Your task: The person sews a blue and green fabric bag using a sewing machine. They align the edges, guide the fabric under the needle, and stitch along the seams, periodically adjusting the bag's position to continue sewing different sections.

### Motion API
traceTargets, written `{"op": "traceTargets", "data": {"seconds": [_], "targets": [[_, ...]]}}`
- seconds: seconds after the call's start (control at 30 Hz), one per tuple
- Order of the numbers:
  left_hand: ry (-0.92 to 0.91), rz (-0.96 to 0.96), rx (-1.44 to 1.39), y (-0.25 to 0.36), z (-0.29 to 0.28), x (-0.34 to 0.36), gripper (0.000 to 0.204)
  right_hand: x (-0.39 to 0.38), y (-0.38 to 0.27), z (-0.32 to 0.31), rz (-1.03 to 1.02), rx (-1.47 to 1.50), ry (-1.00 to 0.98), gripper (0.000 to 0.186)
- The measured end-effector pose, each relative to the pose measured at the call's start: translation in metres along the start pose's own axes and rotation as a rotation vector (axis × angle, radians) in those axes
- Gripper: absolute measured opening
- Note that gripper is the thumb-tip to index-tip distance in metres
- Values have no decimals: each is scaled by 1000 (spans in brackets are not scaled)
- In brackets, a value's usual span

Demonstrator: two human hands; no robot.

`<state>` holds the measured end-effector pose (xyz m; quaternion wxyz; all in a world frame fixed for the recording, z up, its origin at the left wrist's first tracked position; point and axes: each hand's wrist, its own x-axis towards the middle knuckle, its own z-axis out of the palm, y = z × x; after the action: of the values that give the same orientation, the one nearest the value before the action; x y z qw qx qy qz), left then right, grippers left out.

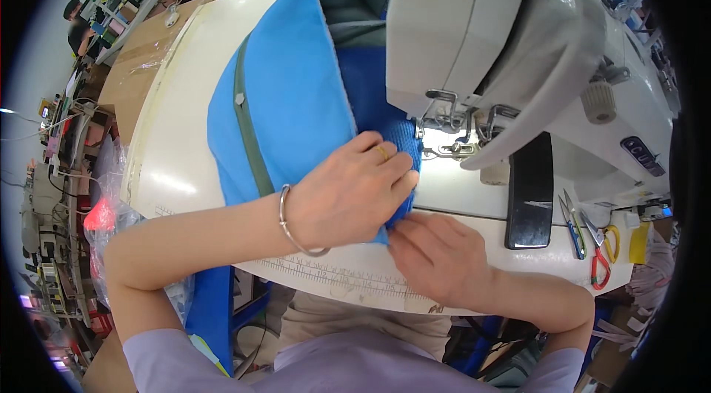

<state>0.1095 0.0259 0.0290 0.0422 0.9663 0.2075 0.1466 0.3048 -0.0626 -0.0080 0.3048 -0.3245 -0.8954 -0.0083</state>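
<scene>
A light blue fabric piece with a grey-green strip lies on the white sewing table, left of the sewing machine. Darker blue mesh runs along its right side, up to the presser foot area. My left hand, wearing a ring and a bracelet, presses on the fabric with its fingers curled at the mesh edge. Just below it, my right hand pinches the near corner of the fabric. Its fingertips are partly hidden behind the cloth and my left hand.
To the right of the needle area lies a flat black slab. Thread snips and scissors with red and yellow handles rest near the table's right end. Ruler marks line the front edge. A person is at the far left.
</scene>
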Motion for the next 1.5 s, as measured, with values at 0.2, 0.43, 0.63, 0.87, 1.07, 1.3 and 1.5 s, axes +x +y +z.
{"op": "traceTargets", "data": {"seconds": [0.2, 0.43, 0.63, 0.87, 1.07, 1.3, 1.5], "targets": [[22, 2, 123, -8, -7, 9, 37, 19, 7, -10, 311, 254, -61, 22], [2, 78, 194, 3, -15, -1, 30, 4, 3, 3, 29, 29, 45, 30], [126, -24, 47, 1, -5, -6, 11, 1, 2, 0, -54, -53, 38, 35], [-63, -96, -176, -25, -9, 9, 26, 1, 1, 3, -33, -49, 53, 33], [39, 112, 61, -30, 4, 13, 20, 1, 3, 6, -29, -46, 91, 27], [37, 204, 247, -27, 7, 8, 18, 1, 2, 7, -34, -56, 116, 22], [-60, 233, 172, -22, -8, 6, 27, 1, 3, 9, -40, -63, 151, 19]]}}
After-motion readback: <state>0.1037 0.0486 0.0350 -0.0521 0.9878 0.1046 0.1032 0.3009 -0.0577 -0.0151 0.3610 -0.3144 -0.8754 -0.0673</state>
